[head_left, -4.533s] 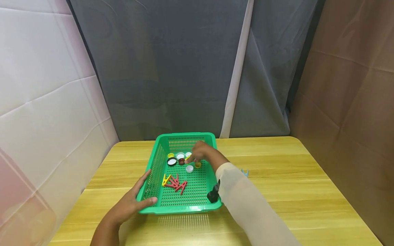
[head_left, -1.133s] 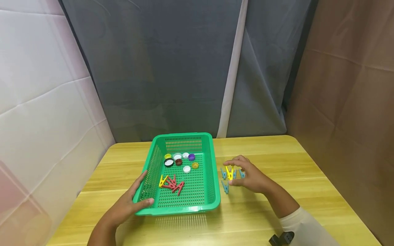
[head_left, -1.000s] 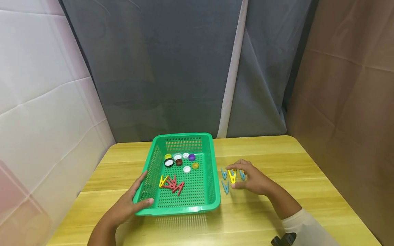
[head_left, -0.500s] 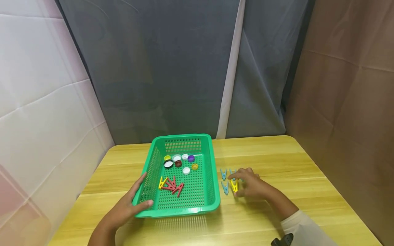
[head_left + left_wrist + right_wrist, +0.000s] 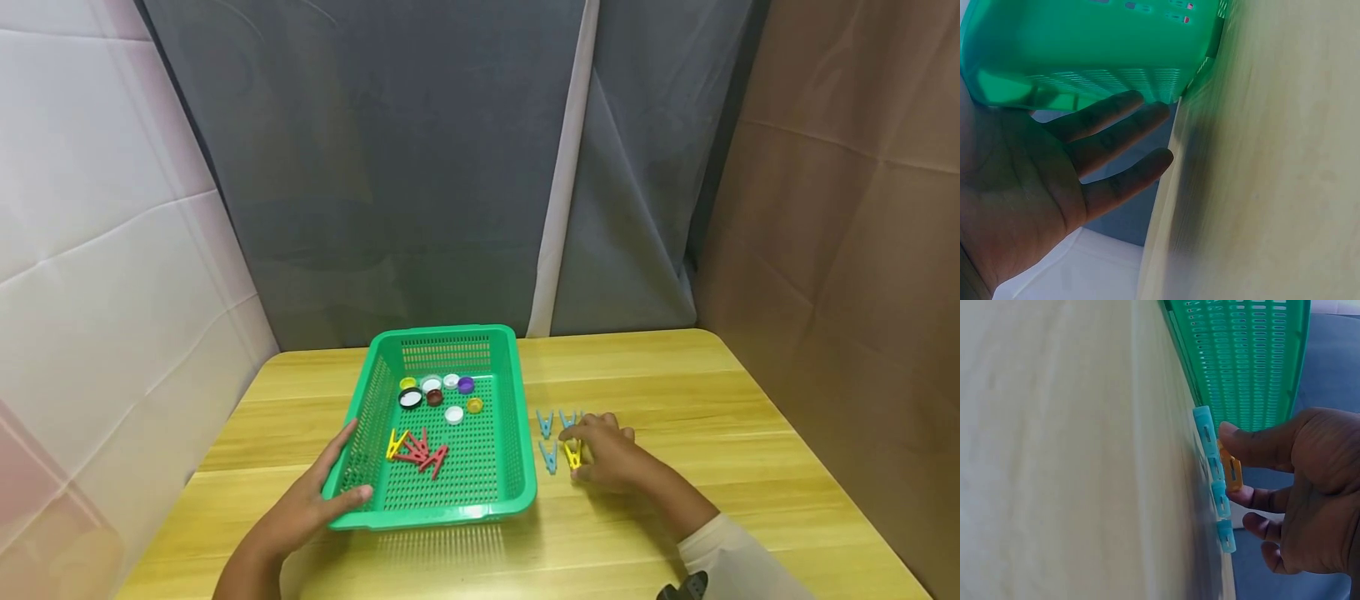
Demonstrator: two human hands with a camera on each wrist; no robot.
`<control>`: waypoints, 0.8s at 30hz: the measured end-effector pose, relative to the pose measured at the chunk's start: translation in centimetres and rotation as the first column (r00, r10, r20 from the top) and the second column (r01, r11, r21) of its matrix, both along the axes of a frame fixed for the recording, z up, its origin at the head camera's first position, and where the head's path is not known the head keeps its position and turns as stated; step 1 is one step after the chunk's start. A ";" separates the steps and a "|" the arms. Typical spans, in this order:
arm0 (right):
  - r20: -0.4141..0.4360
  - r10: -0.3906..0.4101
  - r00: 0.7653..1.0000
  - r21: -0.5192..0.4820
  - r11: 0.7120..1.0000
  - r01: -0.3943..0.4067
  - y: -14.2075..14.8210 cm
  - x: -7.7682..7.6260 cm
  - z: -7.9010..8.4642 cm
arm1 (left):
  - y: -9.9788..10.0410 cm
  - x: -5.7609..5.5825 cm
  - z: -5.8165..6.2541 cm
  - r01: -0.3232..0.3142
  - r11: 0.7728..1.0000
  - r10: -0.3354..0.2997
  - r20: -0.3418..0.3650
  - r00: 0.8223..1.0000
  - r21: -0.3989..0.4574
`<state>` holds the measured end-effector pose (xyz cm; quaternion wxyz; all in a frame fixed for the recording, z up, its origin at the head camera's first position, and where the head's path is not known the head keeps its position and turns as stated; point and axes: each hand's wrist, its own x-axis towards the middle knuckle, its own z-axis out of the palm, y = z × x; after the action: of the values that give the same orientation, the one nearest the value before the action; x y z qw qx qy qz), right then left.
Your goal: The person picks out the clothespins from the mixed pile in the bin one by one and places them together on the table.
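Observation:
My right hand (image 5: 611, 454) pinches a yellow clothespin (image 5: 572, 457) between thumb and fingers, low over the table right of the basket. In the right wrist view this clothespin (image 5: 1232, 472) looks orange, close beside a row of light blue clothespins (image 5: 1205, 430). Several blue clothespins (image 5: 549, 458) lie there; my right hand partly hides some of them. My left hand (image 5: 303, 504) rests against the near left corner of the green basket (image 5: 525, 417), its thumb over the front rim. In the left wrist view the left hand's fingers (image 5: 1129, 178) extend nearly straight beside the basket wall.
Inside the basket, red clothespins (image 5: 435, 461) and a yellow clothespin (image 5: 396, 444) lie near the front. Several bottle caps, among them a purple cap (image 5: 466, 385) and a black-rimmed cap (image 5: 410, 399), sit farther back. Cloth curtains (image 5: 420, 183) surround the wooden table (image 5: 675, 392).
My right hand left the basket, carried the yellow clothespin to the blue ones, then moved slightly right and nearer me, lowering it. The purple cap came into sight. My left hand stayed at the basket.

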<state>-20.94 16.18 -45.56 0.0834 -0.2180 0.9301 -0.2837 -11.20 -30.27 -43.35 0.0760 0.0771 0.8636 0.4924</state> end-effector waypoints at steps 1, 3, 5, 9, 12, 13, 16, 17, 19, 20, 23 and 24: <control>0.003 0.000 1.000 -0.003 1.000 0.000 -0.1 0.0 0.0 | 0.0 0.0 0.0 -0.001 1.000 0.001 -0.002 1.000 -0.001; 0.005 -0.001 1.000 0.003 1.000 0.001 -0.2 0.1 0.0 | 0.0 0.0 0.0 -0.002 1.000 0.002 -0.003 1.000 0.000; 0.006 -0.004 1.000 0.016 1.000 0.004 -0.4 0.3 0.0 | 0.0 0.0 0.0 -0.003 1.000 0.003 -0.004 1.000 0.001; 0.002 -0.027 1.000 0.036 0.999 0.027 -0.7 0.5 0.1 | 0.0 0.0 0.0 -0.002 1.000 0.002 0.003 1.000 0.007; -0.004 -0.043 0.999 0.048 0.998 0.043 -0.8 0.7 0.3 | 0.0 0.0 0.0 0.000 1.000 0.000 0.006 1.000 0.012; -0.005 -0.045 0.999 0.053 0.998 0.045 -0.8 0.7 0.2 | 0.0 0.0 0.0 0.001 1.000 -0.002 0.006 1.000 0.013; -0.012 -0.051 0.999 0.064 0.997 0.052 -0.8 0.8 0.2 | 0.0 -0.1 0.0 0.001 1.000 -0.001 0.007 1.000 0.015; -0.014 -0.053 0.999 0.063 0.997 0.053 -0.8 0.8 0.1 | 0.0 -0.1 0.0 0.001 1.000 -0.001 0.008 1.000 0.015; -0.024 -0.053 0.998 0.064 0.996 0.054 -0.8 0.8 0.1 | 0.0 -0.1 0.0 0.001 1.000 -0.001 0.010 1.000 0.016; -0.030 -0.053 0.998 0.064 0.996 0.055 -0.8 0.8 0.0 | 0.0 -0.1 -0.1 0.000 1.000 0.000 0.010 1.000 0.016; -0.045 -0.054 0.998 0.059 0.997 0.056 -0.8 0.7 0.0 | 0.0 0.0 -0.1 -0.003 1.000 0.003 0.002 1.000 0.011; -0.050 -0.054 0.997 0.059 0.997 0.057 -0.8 0.7 -0.1 | 0.0 0.0 -0.1 -0.005 1.000 0.005 0.000 1.000 0.010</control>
<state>-20.22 15.36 -45.63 0.0597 -0.1962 0.9456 -0.2524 -11.25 -30.23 -43.40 0.0747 0.0754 0.8614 0.4967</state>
